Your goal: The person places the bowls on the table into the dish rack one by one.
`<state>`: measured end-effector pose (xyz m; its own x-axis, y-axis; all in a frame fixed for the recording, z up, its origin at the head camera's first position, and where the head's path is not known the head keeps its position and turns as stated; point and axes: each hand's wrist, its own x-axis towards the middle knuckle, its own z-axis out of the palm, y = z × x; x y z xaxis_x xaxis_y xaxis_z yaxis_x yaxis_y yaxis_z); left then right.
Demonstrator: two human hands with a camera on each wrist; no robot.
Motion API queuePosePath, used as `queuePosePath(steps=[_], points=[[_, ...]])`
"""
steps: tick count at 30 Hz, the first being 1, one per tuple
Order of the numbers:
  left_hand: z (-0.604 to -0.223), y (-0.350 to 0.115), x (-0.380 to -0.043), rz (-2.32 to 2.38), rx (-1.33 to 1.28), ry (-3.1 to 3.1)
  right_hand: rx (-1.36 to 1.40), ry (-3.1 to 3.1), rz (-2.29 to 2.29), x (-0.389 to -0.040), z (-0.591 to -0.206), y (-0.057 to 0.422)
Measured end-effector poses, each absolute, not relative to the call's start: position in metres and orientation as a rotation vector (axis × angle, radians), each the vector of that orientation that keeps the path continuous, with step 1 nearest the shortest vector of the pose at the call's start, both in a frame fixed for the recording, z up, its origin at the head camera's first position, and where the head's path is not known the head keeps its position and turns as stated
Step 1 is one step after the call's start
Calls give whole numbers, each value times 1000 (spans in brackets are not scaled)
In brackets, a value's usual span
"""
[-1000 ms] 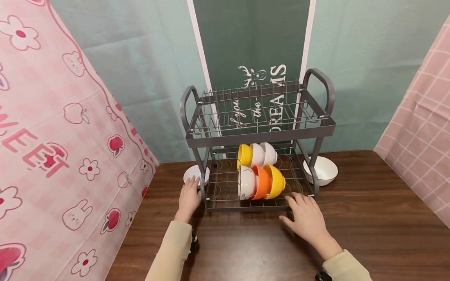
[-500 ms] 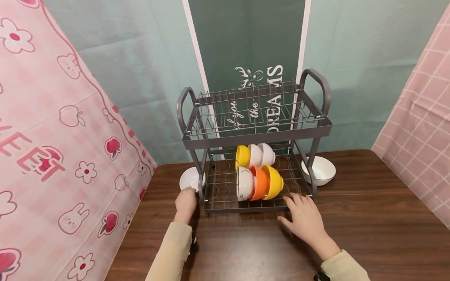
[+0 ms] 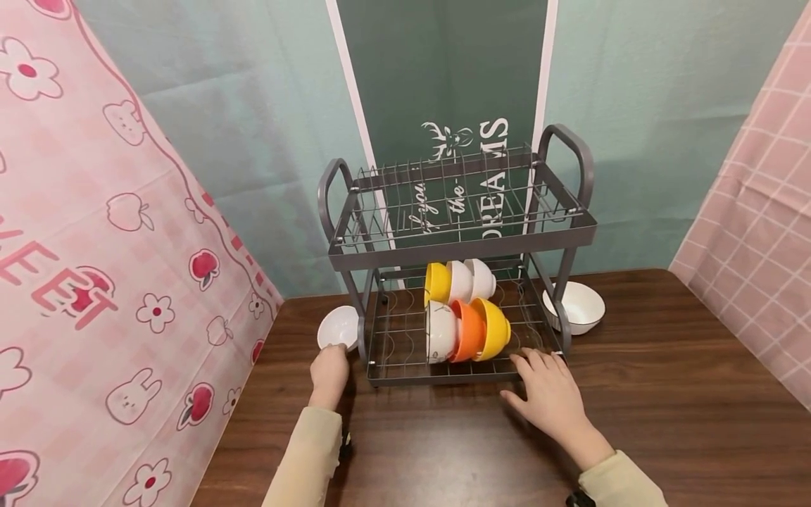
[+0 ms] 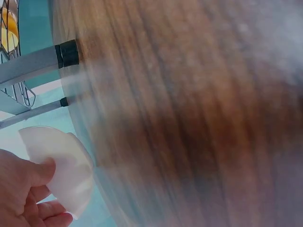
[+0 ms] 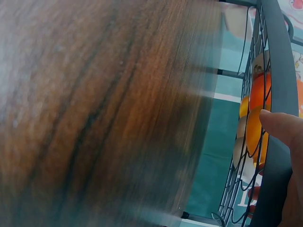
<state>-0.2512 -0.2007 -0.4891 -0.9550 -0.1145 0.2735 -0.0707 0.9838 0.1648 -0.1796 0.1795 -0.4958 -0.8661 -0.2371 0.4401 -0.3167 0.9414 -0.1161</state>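
My left hand pinches the near rim of a white bowl just left of the rack. In the left wrist view, the thumb lies against the side of that bowl, with the other fingers curled below. At the front right of the grey two-tier dish rack, my right hand lies with relaxed, spread fingers over the lower front bar. Closest to it is a yellow bowl, standing on edge beside an orange bowl and a patterned white bowl.
Behind that row, another yellow bowl and two white bowls stand on edge in the lower tier. A larger white bowl sits on the wooden table, right of the rack. Curtains hang behind and at both sides.
My left hand has drawn back from over the white bowl, taken its near rim and shifted it slightly left. The right hand stays in place; the head view has panned a little.
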Motion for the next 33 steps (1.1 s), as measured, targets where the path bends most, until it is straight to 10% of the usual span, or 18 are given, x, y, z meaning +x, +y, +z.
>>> queuePosePath(steps=[33], points=[[-462,-184,-199,-411,31,-2301,347,-2712,649,-172,-480,181]])
